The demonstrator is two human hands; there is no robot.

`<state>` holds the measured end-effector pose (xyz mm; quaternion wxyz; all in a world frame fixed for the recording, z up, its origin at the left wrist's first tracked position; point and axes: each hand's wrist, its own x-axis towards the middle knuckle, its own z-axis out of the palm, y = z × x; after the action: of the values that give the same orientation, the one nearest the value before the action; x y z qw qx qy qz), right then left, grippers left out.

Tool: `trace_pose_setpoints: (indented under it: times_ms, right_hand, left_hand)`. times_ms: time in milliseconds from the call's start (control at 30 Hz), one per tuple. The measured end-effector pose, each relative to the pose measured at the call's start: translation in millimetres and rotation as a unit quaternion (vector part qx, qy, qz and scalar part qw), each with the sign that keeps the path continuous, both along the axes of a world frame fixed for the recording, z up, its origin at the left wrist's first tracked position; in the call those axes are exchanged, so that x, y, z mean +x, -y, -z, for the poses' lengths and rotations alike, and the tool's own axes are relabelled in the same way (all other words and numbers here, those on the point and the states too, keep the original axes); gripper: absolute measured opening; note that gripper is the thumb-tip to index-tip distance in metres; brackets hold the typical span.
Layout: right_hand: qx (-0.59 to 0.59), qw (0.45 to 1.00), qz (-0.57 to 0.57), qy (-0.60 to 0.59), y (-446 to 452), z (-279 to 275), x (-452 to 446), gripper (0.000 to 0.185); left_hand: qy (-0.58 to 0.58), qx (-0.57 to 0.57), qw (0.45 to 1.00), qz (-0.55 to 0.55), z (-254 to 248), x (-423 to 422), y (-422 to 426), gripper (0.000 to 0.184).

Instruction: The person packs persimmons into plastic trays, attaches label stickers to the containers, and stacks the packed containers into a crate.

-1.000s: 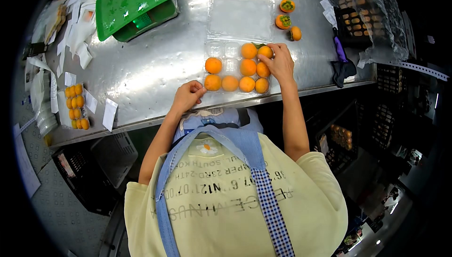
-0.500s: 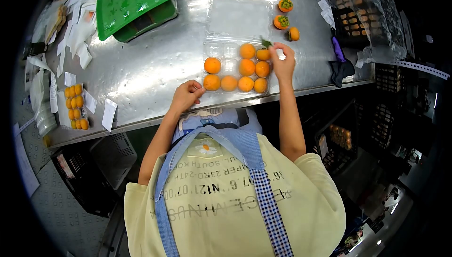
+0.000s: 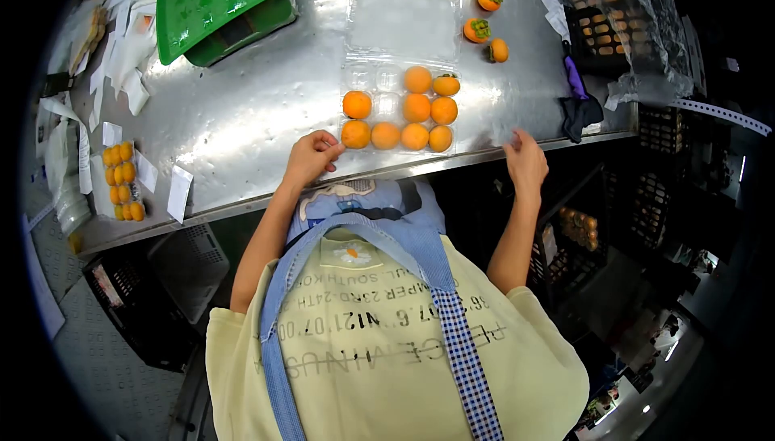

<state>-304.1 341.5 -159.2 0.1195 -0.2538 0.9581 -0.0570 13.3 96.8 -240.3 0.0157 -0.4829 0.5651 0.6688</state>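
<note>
A clear plastic tray (image 3: 388, 107) with several orange fruits lies near the table's front edge, its clear lid (image 3: 402, 23) spread open behind it. A few of its hollows at the left and middle hold no fruit. At the tray's front left corner is my left hand (image 3: 313, 156), fingers curled together; whether they pinch the rim is too small to tell. My right hand (image 3: 526, 162) hovers past the table edge, right of the tray, with fingers bent and blurred. Three loose persimmons, one of them a leafy-topped fruit (image 3: 477, 30), lie behind and right of the tray.
A green lid (image 3: 222, 1) sits askew on a green bin at the back left. A filled fruit pack (image 3: 123, 182) and paper slips lie at the left. On the right are a black and purple item (image 3: 580, 108), crates and plastic wrap. The steel table edge (image 3: 266, 197) runs in front.
My right hand has left the tray's back right fruit, lifted a green leaf away, and moved right and down past the table edge. The leaf no longer shows. My left hand stays at the corner.
</note>
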Motion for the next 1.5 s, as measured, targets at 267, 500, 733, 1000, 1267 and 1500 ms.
trace_pose_setpoints:
  times_ms: [267, 500, 733, 1000, 1267, 1500]
  right_hand:
    - [-0.207, 0.951, -0.22, 0.062, 111.8, 38.5, 9.2, 0.041]
    - [-0.274, 0.932, -0.076, 0.223, 124.0, 45.4, -3.4, 0.039]
    - [-0.579, 0.58, 0.114, 0.561, 92.6, 29.2, 2.4, 0.038]
    - [-0.622, 0.55, 0.082, 0.551, 96.7, 12.1, 16.9, 0.048]
    - [-0.533, 0.765, -0.003, 0.36, 104.5, 15.1, 30.2, 0.056]
    - [-0.501, 0.821, -0.061, 0.266, 106.6, 17.2, 32.4, 0.055]
  left_hand:
    - [0.0, -0.003, 1.0, 0.006, -0.7, 0.3, -0.7, 0.02]
    - [-0.009, -0.009, 1.0, -0.004, 0.0, 1.4, -0.8, 0.021]
    - [-0.007, 0.007, 1.0, -0.011, -1.6, 0.3, 0.6, 0.022]
    - [0.003, 0.021, 1.0, -0.006, 1.8, 0.5, 2.3, 0.022]
    - [0.004, 0.022, 1.0, -0.003, 0.1, 0.3, 2.7, 0.021]
    - [-0.001, 0.024, 1.0, -0.007, -1.1, 0.0, 2.4, 0.021]
